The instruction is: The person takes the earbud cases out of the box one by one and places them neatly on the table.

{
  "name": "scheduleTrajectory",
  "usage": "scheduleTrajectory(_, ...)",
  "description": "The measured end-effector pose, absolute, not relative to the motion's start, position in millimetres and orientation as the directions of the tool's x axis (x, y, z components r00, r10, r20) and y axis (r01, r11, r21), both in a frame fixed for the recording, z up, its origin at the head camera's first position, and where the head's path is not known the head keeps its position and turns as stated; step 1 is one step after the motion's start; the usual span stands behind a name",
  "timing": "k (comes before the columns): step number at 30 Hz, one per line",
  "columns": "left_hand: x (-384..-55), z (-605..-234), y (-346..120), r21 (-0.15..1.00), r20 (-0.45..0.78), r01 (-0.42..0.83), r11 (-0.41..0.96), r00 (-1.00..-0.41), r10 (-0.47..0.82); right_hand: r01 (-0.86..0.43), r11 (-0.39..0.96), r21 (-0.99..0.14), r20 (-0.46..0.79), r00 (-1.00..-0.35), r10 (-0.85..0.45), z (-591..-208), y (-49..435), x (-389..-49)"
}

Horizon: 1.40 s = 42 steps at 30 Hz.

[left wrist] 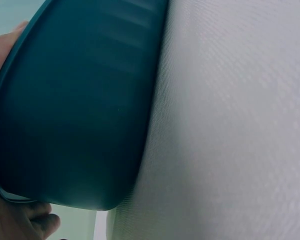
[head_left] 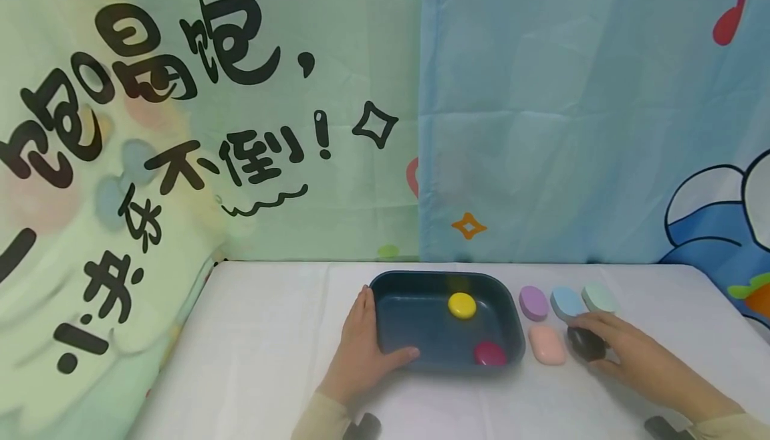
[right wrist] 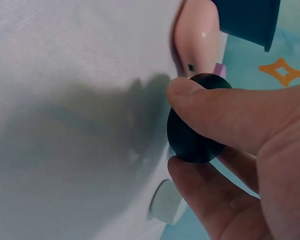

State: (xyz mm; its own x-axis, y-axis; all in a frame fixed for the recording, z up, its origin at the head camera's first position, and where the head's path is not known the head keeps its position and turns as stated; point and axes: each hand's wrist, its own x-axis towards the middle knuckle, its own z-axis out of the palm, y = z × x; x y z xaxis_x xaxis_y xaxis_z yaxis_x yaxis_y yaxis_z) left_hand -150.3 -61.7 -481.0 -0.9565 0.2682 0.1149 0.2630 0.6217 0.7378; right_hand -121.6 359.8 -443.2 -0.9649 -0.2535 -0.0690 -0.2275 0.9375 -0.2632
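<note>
My left hand [head_left: 361, 353] holds the near left corner of a dark blue tray [head_left: 415, 319], fingers along its left wall and thumb over the front rim. Inside the tray lie a yellow round soap [head_left: 462, 305] and a dark red soap [head_left: 490, 353]. Right of the tray, my right hand [head_left: 631, 353] grips a black oval soap [right wrist: 195, 140] between thumb and fingers. In the right wrist view, the black soap shows close over the white cloth. A pink soap [head_left: 547, 344] lies just left of it.
Behind the pink soap, a purple soap [head_left: 533, 303], a light blue soap [head_left: 567, 302] and a pale green soap [head_left: 598, 297] lie in a row. A white cloth [head_left: 252, 346] covers the table. Printed curtains [head_left: 571, 92] hang behind the back edge.
</note>
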Motion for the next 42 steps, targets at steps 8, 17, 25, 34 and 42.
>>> scheduleTrajectory(8, -148.7, -477.8, -60.9, 0.744, 0.097, 0.243, 0.622, -0.961, 0.26, -0.233, 0.933, -0.273, -0.066, -0.964, -0.259, -450.7, 362.1, -121.7)
scheduleTrajectory(17, -148.4, -478.2, -60.6, 0.741, 0.091, 0.237, 0.628, -0.962, 0.256, -0.238, 0.931, -0.276, -0.066, -0.962, -0.265, -452.2, 363.5, -124.2)
scheduleTrajectory(25, -150.7, -481.8, -59.8, 0.741, 0.101, 0.244, 0.625, -0.962, 0.255, -0.161, 0.948, -0.276, -0.14, -0.969, -0.205, -444.2, 363.1, -126.9)
scheduleTrajectory(34, -149.9, -480.5, -61.9, 0.743, 0.1, 0.247, 0.623, -0.96, 0.262, -0.316, 0.907, -0.278, 0.046, -0.948, -0.316, -428.2, 347.0, -124.7)
scheduleTrajectory(42, -152.2, -486.8, -61.1, 0.736, 0.107, 0.254, 0.628, -0.959, 0.262, -0.344, 0.885, -0.313, 0.094, -0.939, -0.331, -417.2, 324.2, -127.0)
